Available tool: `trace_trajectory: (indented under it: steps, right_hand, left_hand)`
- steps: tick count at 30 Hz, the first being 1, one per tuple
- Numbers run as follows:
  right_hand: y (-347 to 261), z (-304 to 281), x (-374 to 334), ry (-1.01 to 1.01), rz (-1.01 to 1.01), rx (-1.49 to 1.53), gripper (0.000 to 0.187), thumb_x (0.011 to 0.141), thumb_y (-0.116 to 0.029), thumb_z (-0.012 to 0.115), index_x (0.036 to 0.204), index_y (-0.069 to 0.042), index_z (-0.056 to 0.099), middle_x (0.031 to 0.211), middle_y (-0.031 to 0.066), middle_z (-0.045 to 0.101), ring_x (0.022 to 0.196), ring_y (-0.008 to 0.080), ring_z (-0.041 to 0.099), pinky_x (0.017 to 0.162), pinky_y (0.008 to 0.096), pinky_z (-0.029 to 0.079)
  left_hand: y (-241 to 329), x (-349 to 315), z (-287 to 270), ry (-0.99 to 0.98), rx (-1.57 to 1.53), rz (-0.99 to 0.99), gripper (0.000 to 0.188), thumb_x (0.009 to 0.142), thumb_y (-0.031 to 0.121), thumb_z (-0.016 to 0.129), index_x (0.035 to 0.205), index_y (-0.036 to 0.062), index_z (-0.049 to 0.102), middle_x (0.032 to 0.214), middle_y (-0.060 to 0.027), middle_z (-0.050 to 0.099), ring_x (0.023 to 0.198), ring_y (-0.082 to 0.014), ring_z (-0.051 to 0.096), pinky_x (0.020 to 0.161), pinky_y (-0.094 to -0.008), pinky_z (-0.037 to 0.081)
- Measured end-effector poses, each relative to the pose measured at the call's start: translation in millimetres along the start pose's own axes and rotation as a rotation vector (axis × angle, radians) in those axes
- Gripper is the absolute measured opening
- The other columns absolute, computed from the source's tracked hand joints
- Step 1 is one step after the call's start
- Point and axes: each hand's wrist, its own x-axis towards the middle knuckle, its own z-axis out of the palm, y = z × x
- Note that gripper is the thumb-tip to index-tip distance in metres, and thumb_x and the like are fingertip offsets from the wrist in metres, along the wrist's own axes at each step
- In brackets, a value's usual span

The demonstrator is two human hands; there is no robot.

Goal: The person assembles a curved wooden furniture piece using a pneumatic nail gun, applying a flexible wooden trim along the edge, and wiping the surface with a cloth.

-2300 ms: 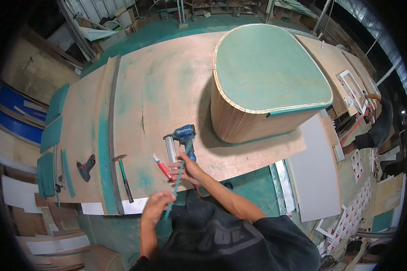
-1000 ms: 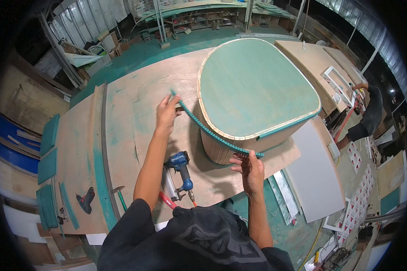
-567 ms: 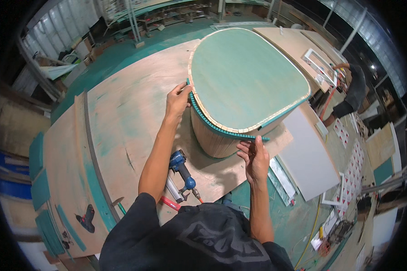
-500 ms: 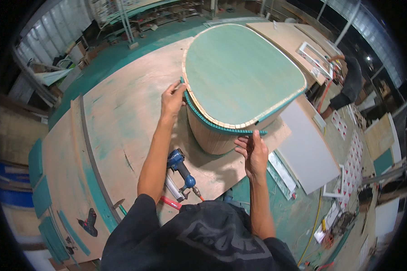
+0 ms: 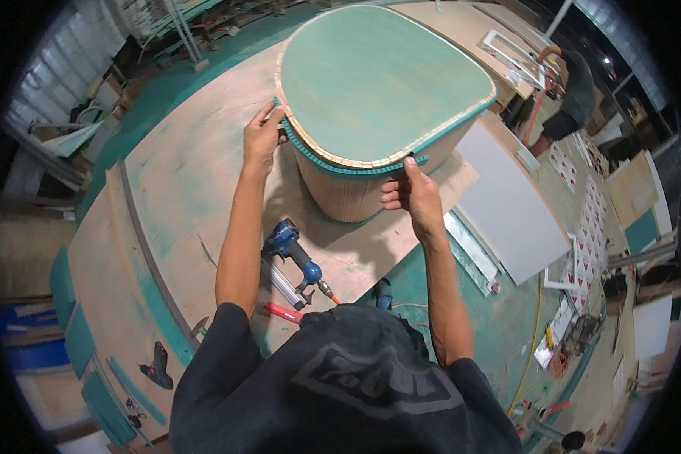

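Left hand: left hand point(image 5: 261, 140) presses the green strip point(image 5: 333, 165) against the form point(image 5: 378, 83) just under its top rim, fingers closed onto it.
Right hand: right hand point(image 5: 410, 198) pinches the strip's other end at the near rim, thumb on top.
Strip: it runs between the two grips, hugging the curve.
Risk: the strip could spring off the curve if either grip slackens, since it is bent under tension.
Risk: it may sit crooked below the rim.
Below the grips: nailer point(image 5: 291, 253) on the board point(image 5: 181, 197).
Containers: none in view.

Nail gun point(image 5: 291, 257) — before drum point(image 5: 371, 113)
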Motion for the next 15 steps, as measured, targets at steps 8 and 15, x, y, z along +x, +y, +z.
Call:
trace_trajectory:
  steps: [8, 15]
  right_hand:
    - [-1.9, 2.0, 2.6, -0.054, 0.027, -0.028, 0.053, 0.101, -0.052, 0.054, 0.092, -0.001, 0.064, 0.072, 0.0092, 0.067, 0.06, 0.0167, 0.066, 0.055, 0.0277, 0.056]
    - [-3.4, 7.3, 2.4, -0.06, 0.062, -0.035, 0.052, 0.099, -0.052, 0.057, 0.091, -0.001, 0.062, 0.068, 0.0071, 0.065, 0.056, 0.0158, 0.065, 0.052, 0.0268, 0.055]
  left_hand:
    - [10.4, 19.2, 7.7, 0.071, 0.102, 0.017, 0.055, 0.09, 0.019, 0.068, 0.137, -0.0082, 0.056, 0.084, -0.004, 0.067, 0.064, -0.0079, 0.057, 0.054, -0.0239, 0.046]
    - [6.2, 32.7, 9.2, 0.094, 0.176, 0.022, 0.047, 0.093, 0.021, 0.066, 0.132, -0.005, 0.061, 0.089, -0.0025, 0.07, 0.063, -0.0049, 0.057, 0.055, -0.0217, 0.047]
